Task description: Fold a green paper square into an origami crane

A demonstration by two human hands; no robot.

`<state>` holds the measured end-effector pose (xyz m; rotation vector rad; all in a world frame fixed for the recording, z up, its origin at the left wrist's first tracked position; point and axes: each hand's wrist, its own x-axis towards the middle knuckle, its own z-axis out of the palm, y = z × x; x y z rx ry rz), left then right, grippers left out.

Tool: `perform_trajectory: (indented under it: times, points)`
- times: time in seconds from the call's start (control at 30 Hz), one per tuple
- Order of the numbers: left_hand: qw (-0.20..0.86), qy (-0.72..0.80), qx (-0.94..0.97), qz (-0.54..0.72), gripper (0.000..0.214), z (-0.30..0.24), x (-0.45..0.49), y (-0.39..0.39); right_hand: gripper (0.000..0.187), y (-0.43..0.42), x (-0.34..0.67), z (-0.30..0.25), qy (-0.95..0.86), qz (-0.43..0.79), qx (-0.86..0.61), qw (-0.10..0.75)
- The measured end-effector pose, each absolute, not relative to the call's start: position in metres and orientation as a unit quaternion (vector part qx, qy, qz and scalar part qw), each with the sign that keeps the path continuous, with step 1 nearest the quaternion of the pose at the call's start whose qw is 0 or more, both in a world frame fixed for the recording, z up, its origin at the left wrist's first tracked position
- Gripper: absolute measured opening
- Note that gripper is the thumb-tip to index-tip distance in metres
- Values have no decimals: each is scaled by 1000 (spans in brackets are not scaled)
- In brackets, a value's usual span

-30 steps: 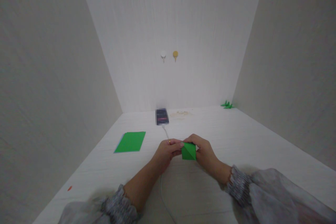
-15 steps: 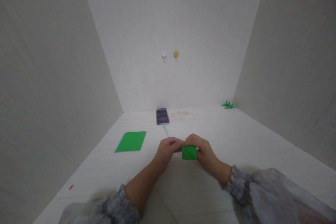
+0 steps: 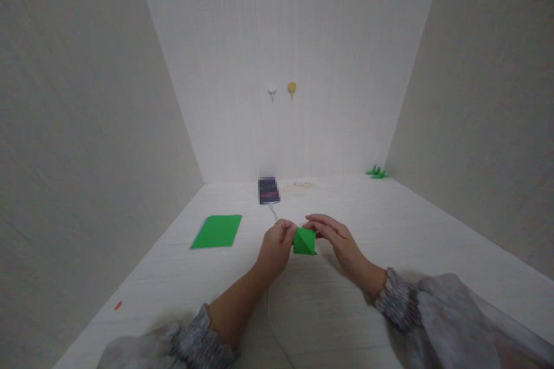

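A small folded green paper [image 3: 304, 241] is held just above the white table [image 3: 389, 225] in front of me. My left hand [image 3: 276, 245] pinches its left corner with closed fingers. My right hand [image 3: 335, 236] touches its upper right edge, fingers stretched out over it and pressed to the paper. Both arms wear grey patterned sleeves.
A stack of flat green paper sheets [image 3: 216, 231] lies to the left. A dark phone [image 3: 269, 190] stands at the back with a white cable [image 3: 272, 311] running toward me. Small green folded figures [image 3: 375, 172] sit in the far right corner. Two wall hooks [image 3: 281, 89] hang above. Walls close both sides.
The folded paper has turned and shifted slightly left, showing a triangular face. My right hand's fingers have stretched out over it; my left hand has closed tighter on its corner.
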<state>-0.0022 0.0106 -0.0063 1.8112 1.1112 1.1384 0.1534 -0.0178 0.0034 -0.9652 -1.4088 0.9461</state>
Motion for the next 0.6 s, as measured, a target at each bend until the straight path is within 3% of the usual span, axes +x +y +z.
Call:
perform_trajectory:
  times: [0.17,0.3,0.43,0.6]
  points:
    - [264,431,765,399,22,1,-1,1,24,-11,148,-5,-635,401,-450,483]
    - [267,417,770,403,21,3,-2,-1,21,-7,149,-12,-635,404,-461,471]
    - [373,398,721,426,17,-5,-1,4,21,-7,151,-12,-625,402,-471,476]
    - [549,337,618,450,44,-17,3,12,17,-7,152,-11,-597,420,-471,496]
